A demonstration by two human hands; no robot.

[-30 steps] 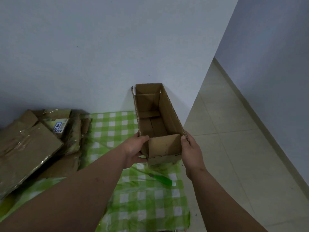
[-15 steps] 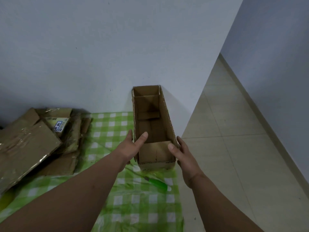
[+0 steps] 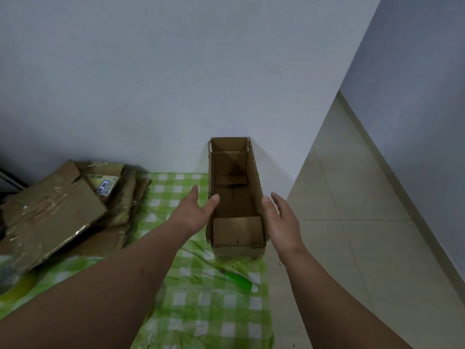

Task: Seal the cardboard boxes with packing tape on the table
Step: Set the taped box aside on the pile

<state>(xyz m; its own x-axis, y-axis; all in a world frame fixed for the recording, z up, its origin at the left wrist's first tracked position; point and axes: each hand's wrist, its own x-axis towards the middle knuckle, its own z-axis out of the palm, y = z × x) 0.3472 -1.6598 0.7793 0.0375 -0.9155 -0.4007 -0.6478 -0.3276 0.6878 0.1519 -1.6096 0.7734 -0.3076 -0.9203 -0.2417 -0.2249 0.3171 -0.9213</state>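
Long narrow cardboard box [image 3: 235,197] stands open-topped at the table's [image 3: 176,311] right edge, far end up against the wall [image 3: 151,71], near end abt mid-depth of the green check cloth [image 3: 191,298]. Both hands flank it w/ fingers straight, grasping nothing: left hand [image 3: 193,214] beside the left wall w/ thumb tip at or on the top rim, right hand [image 3: 281,220] beside the right wall, contact can't tell. Short end flaps are folded inward at near and far ends; long side flaps stand up, so top is unsealed. Judgement: corrugated, empty inside as far as seen, so prob. light and easy to shift, but the tall thin walls will flex and bow if squeezed mid-span. Best hold is low on both long walls near a corner, or palms flat on the outsides, then press long flaps down over the end flaps. Narrow footprint at the table edge means it could tip or slide off to the floor side; dry cardboard on plastic-looking cloth may skid. Tape roll [image 3: 20,285] lies at the table's left edge, near side, well apart from box. Green-handled cutter [image 3: 237,280] lies on the cloth just nearer than the box's near end. Pile of flattened taped cartons [image 3: 57,210] sits at the far left.
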